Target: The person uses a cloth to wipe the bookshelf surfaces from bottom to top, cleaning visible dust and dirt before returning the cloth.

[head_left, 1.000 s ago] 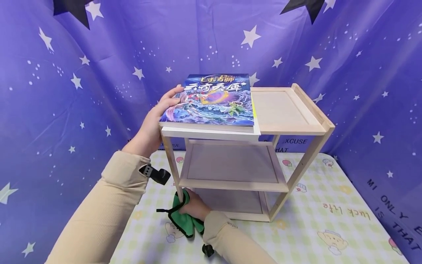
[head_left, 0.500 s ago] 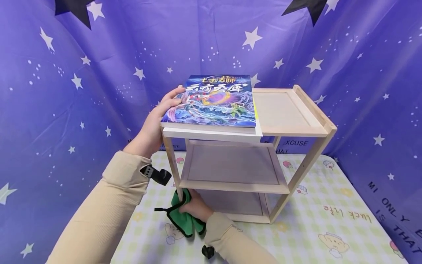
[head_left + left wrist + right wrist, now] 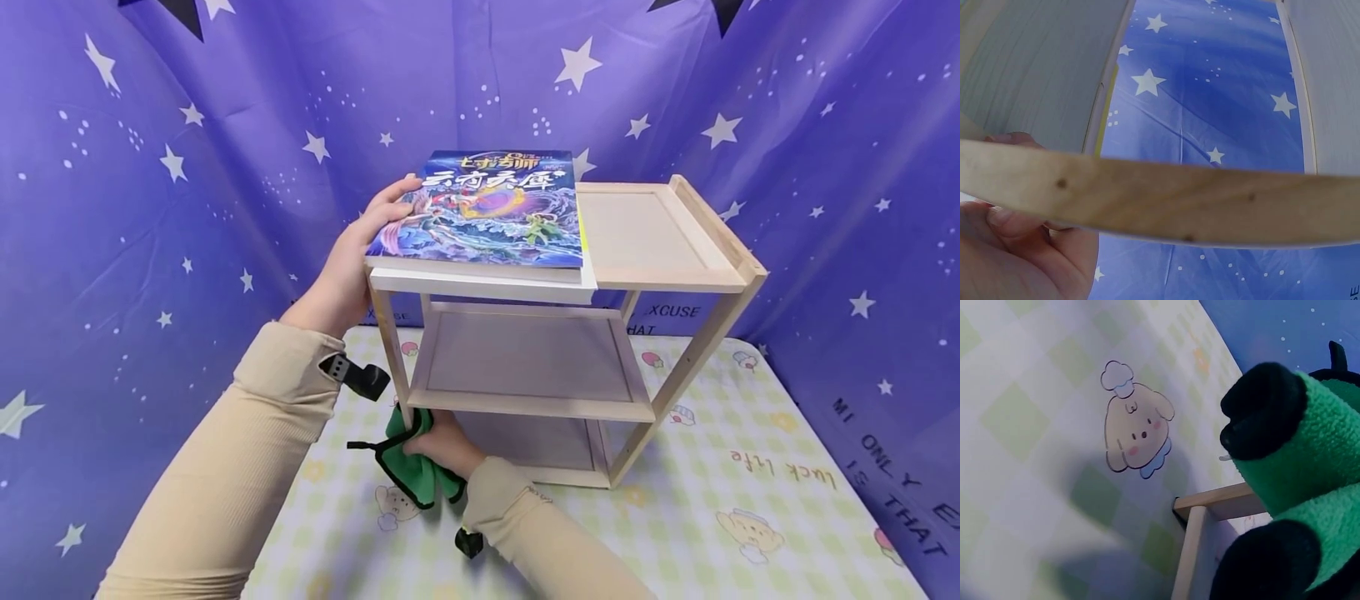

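A three-tier wooden shelf rack (image 3: 660,237) stands upright in the head view. On the left of its top tier lies a blue illustrated book (image 3: 487,229), stacked on a white-edged book (image 3: 480,285). My left hand (image 3: 345,271) grips the rack's upper left side, two fingers reaching over the book's edge; in the left wrist view its fingers (image 3: 1019,222) curl by the wooden side rail (image 3: 1166,194). Low at the front left leg, my right hand (image 3: 446,442) holds a green cloth (image 3: 420,483) with black trim against the wood. In the right wrist view the bunched cloth (image 3: 1316,444) hides the fingers.
The rack's middle tier (image 3: 532,354) and bottom tier (image 3: 532,442) lie below the books. A checked tablecloth (image 3: 697,475) with printed cartoons covers the table. Purple star-printed curtain (image 3: 247,150) hangs behind and on both sides.
The head view has tilted slightly down, so rack, books and hands appear higher. My left hand keeps its place, and my right hand stays with the cloth at the lower leg.
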`<act>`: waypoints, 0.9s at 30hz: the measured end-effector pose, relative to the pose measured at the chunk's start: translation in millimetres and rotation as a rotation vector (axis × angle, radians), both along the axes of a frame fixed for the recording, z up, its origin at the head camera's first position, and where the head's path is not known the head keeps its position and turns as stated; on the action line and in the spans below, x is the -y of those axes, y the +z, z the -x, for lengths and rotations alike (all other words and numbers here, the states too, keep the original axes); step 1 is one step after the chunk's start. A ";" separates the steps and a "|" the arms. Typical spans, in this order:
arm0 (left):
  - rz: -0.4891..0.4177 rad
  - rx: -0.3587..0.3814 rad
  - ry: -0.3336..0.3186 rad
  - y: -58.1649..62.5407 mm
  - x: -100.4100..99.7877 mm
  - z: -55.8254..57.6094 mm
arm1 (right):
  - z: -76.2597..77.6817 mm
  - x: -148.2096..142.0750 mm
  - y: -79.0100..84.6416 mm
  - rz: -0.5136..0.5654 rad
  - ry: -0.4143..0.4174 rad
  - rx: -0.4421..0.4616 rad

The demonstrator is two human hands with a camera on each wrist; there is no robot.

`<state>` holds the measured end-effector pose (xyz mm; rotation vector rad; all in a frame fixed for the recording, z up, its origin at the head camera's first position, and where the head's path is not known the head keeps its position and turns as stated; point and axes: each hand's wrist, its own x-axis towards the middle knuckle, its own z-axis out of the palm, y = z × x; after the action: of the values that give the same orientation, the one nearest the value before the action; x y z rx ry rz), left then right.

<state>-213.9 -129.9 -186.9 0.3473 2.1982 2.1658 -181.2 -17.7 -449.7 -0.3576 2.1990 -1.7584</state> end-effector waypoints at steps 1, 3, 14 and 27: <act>-0.001 0.001 0.000 0.2 -0.2 0.2 | 0.1 -0.2 1.1 0.007 0.003 -0.001; 0.001 0.008 0.005 0.4 -0.4 0.8 | 0.6 -0.3 3.1 0.020 0.012 -0.012; -0.010 0.018 -0.004 0.9 0.5 1.8 | 1.8 0.4 15.9 0.038 0.029 -0.013; -0.048 0.027 -0.010 0.7 0.1 1.3 | 1.1 -1.1 37.3 0.064 0.060 -0.078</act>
<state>-215.2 -129.9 -186.2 0.3280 2.1290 2.2076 -182.3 -16.6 -412.4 -0.5099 2.1643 -1.8147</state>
